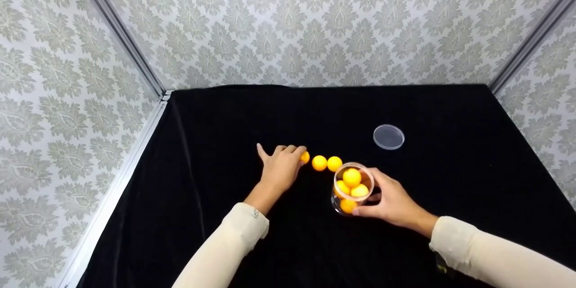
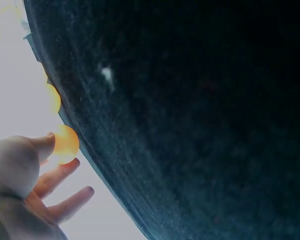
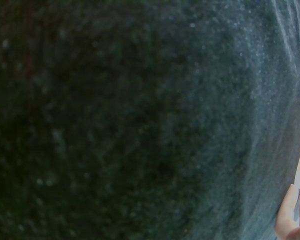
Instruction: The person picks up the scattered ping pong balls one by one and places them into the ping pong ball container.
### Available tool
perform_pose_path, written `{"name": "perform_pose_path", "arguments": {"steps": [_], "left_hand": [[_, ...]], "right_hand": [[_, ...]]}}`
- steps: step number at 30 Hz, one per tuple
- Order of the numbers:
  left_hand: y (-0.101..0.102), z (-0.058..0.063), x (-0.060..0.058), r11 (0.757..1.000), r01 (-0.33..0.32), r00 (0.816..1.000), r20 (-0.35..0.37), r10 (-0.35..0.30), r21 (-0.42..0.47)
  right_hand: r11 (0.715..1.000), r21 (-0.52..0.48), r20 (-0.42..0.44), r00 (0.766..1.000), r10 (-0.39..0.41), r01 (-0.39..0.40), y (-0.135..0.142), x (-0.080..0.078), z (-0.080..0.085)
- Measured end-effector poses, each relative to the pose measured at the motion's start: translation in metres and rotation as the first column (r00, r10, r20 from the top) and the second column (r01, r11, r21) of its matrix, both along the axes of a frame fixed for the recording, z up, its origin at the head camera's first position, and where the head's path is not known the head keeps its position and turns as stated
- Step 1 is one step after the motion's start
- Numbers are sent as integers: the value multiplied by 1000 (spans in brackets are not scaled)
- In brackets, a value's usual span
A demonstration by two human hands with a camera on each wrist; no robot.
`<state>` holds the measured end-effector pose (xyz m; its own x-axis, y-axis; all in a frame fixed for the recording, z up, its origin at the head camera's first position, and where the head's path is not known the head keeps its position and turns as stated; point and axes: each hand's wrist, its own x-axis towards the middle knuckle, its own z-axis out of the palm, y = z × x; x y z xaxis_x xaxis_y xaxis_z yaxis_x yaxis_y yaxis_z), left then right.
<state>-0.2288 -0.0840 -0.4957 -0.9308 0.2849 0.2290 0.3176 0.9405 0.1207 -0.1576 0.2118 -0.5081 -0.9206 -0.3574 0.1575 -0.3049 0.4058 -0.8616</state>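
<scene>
My left hand [image 1: 281, 166] pinches an orange ball [image 1: 305, 158] between thumb and fingers, low over the black cloth. The left wrist view shows the thumb on one side of this ball [image 2: 67, 145] and the fingers spread below. Two more orange balls [image 1: 319, 163] sit in a row to its right, the farther one close to the jar. With fingers and thumb round its right side, my right hand [image 1: 391, 200] holds a clear round jar [image 1: 355, 199], tilted and lidless. Several orange balls [image 1: 352, 177] fill it. Only fingertips [image 3: 289, 205] show in the right wrist view.
A clear round lid [image 1: 389, 137] lies flat on the black cloth [image 1: 252, 112], behind the jar and to the right. Patterned walls [image 1: 288, 27] enclose the table at the back and sides. A pale metal rail [image 1: 112, 189] runs along the left edge.
</scene>
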Motion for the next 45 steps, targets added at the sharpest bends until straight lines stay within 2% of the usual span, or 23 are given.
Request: {"name": "perform_pose_path", "arguments": {"steps": [5,13,22,28,34,40,45], "left_hand": [[-2,3,1,1000,11,999,-34,-10,24],[1,12,7,999,37,999,-31,-36,29],[9,39,21,997,74,997,-41,-72,35],[18,57,33,993,111,991,-83,-108,30],[28,71,47,987,157,975,-163,-151,26],[37,85,60,981,190,968,-175,-181,31],[44,90,68,975,219,960,-187,-209,33]], "right_hand": [[1000,-11,4,1000,5,-5,0,0,-1],[1000,-14,-3,1000,9,-9,0,-1,-1],[1000,-7,-18,1000,12,-13,0,-1,-1],[1000,-11,-16,1000,14,-14,0,-1,-1],[1000,-14,-8,1000,16,-16,1,-1,-2],[1000,-3,-9,1000,11,-11,0,-1,-1],[1000,0,-2,1000,12,-12,1,-1,0]]}}
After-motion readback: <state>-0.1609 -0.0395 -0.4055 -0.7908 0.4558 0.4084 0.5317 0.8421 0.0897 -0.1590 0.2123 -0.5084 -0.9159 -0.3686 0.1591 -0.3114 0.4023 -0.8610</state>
